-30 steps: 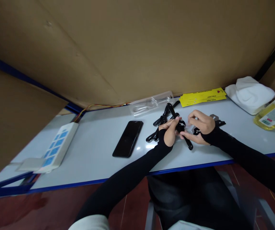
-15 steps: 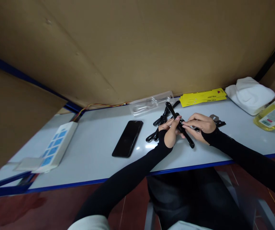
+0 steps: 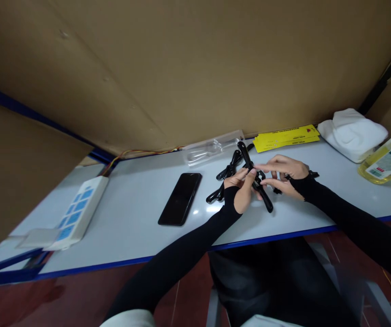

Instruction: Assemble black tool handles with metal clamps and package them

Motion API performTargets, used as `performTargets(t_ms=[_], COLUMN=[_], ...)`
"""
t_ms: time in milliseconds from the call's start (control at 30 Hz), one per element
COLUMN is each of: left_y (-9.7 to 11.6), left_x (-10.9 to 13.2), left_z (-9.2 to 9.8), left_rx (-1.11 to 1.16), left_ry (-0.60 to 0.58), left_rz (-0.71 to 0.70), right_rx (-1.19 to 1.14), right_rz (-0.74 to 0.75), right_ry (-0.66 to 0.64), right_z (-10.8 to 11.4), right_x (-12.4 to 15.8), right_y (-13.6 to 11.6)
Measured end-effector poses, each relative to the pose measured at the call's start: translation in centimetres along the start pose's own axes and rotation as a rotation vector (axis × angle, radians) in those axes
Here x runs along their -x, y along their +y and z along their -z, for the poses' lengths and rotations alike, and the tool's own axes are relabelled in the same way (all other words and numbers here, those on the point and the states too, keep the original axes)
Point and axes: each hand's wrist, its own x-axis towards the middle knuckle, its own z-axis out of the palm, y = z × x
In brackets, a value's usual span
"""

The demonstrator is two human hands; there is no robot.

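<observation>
My left hand (image 3: 243,188) is closed around the middle of a long black two-ended tool (image 3: 266,200), its thumb lying on top. The tool is tilted, one glossy handle up and the other down to the right. My right hand (image 3: 285,175) has its thumb and index fingertip against a small black part (image 3: 260,176) at the tool's middle, pinching it from both sides; its other fingers are bent. Behind my left hand lie more black tools (image 3: 231,168) in a loose pile. Small dark pieces (image 3: 313,174) rest partly hidden behind my right hand.
A phone (image 3: 180,199) lies left of my hands on the pale table (image 3: 130,195). Along the back are a clear plastic blister pack (image 3: 212,149), yellow cards (image 3: 285,138) and a white cloth bundle (image 3: 353,135). A bottle of yellow liquid (image 3: 386,159) stands right, a power strip (image 3: 82,211) left.
My right thumb and index finger have spread wider around the tool's middle, showing the small black part between them. The tool has shifted slightly left in my left hand's grip.
</observation>
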Motion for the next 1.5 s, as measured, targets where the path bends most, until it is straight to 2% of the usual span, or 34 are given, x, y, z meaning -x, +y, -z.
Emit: performTargets(t_ms=[133, 467, 667, 800, 1167, 1300, 1500], left_y=[-0.1, 0.4, 0.6, 0.7, 0.0, -0.4, -0.9], left_x=[0.2, 0.6, 0.7, 0.9, 0.7, 0.5, -0.2], left_z=[0.1, -0.3, -0.2, -0.2, 0.2, 0.4, 0.4], left_rx=[-0.044, -0.113, -0.009, -0.047, -0.064, -0.098, -0.068], left_ry=[-0.008, 0.071, -0.032, -0.122, -0.160, -0.174, -0.121], left_rz=[-0.006, -0.014, 0.031, 0.017, 0.002, 0.005, -0.007], right_rx=[0.055, -0.006, -0.082, -0.081, 0.026, -0.048, -0.325], right_rz=[0.078, 0.056, 0.076, 0.080, 0.060, -0.039, -0.414], right_ry=[-0.009, -0.053, -0.124, -0.155, -0.126, -0.110, -0.096], right_z=[0.0, 0.2, 1.3, 1.4, 1.0, 0.5, -0.6], right_x=[0.0, -0.1, -0.4, -0.5, -0.3, -0.1, 0.5], right_y=[0.3, 0.3, 0.9, 1.0, 0.1, 0.1, 0.9])
